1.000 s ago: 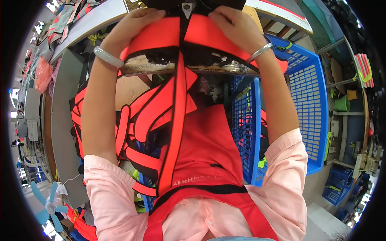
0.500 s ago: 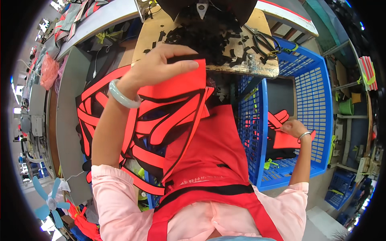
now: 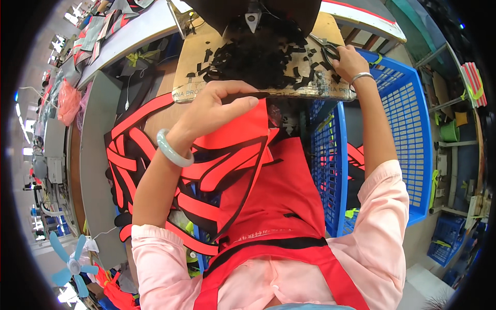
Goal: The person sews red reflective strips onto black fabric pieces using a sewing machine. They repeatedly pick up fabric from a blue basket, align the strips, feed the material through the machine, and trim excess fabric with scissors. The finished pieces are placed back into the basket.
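Observation:
My left hand grips the top black-trimmed edge of an orange-red fabric piece and holds it up just below a wooden board. A jade-coloured bangle sits on that wrist. My right hand, with a metal bangle, is at the board's right end, its fingers curled on the handles of dark scissors. Black fabric scraps are heaped on the board.
A blue plastic crate stands to my right with orange-red pieces inside. More orange-red and black pieces are piled at my left. A dark machine head hangs over the board. A small blue fan sits at lower left.
My right hand left the blue crate and rose to the scissors on the board. My left hand keeps the fabric piece, now a little lower and to the right.

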`<state>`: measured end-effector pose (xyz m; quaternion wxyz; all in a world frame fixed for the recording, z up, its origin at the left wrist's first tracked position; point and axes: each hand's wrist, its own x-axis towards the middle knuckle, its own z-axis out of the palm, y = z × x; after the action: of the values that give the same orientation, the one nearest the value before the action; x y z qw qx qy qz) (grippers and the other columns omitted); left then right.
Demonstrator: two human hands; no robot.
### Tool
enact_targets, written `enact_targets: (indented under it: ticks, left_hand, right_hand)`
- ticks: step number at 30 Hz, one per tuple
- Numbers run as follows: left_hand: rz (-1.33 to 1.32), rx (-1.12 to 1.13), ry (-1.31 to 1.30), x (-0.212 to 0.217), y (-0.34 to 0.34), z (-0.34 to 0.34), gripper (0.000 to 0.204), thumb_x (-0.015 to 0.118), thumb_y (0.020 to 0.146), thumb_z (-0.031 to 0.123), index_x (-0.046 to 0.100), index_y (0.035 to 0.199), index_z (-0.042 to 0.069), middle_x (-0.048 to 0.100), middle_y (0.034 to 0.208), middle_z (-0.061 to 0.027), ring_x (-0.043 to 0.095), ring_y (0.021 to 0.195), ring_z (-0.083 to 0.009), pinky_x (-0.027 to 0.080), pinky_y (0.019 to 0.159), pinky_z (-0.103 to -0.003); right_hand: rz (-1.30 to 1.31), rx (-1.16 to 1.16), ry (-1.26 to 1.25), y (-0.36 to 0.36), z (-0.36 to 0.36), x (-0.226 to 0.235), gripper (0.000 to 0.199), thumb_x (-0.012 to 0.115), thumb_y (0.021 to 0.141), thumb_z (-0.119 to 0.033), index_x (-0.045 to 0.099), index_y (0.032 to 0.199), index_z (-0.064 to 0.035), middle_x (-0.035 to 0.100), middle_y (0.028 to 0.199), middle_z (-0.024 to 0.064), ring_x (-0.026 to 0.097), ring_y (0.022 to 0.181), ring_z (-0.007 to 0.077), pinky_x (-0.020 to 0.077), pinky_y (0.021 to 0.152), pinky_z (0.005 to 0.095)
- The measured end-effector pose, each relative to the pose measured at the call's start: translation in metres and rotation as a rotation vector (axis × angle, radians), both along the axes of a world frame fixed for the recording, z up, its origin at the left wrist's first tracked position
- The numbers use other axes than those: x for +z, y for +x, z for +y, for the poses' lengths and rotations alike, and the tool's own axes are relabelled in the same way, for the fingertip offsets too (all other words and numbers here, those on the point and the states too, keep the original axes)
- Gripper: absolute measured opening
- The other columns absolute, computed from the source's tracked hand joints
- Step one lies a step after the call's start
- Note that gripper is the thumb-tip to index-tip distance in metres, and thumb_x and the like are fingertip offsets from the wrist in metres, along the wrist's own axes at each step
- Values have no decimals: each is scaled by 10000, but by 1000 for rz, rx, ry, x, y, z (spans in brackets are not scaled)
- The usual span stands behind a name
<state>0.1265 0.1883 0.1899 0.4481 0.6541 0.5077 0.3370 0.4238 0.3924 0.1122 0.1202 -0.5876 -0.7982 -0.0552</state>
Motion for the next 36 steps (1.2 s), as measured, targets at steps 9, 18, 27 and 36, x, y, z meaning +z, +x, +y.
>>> enact_targets:
  ticks: [9,18,27,36]
  left_hand:
    - [-115,155,-106,-7,1,-18,264,621,935,191,652,1106,-9,649,939,15,570,871,-43,459,777,-210]
    - [-270,158,-72,-13,12,-32,162,626,937,129,667,1040,11,644,920,29,572,823,-22,471,718,-188]
    - [-223,178,-49,-4,24,-45,184,648,903,166,685,983,5,647,855,24,559,818,-38,461,737,-217]
    - [-206,194,-63,-1,10,-25,180,636,920,123,666,1052,5,644,900,21,572,827,-42,459,744,-192]
  right_hand:
    - [-50,-87,-228,29,-35,30,428,659,805,-281,573,1111,6,683,1013,237,664,955,374,529,815,445]
    - [924,421,-778,-21,-240,12,600,716,806,-290,473,1264,10,620,1095,216,638,998,350,497,861,385]
    - [1030,434,-844,-56,-257,18,701,691,797,-456,471,1283,-3,615,1124,201,626,1039,322,462,909,393]
    - [1106,342,-686,-56,-249,6,288,732,833,-173,603,1007,17,686,770,130,665,686,183,509,670,308]
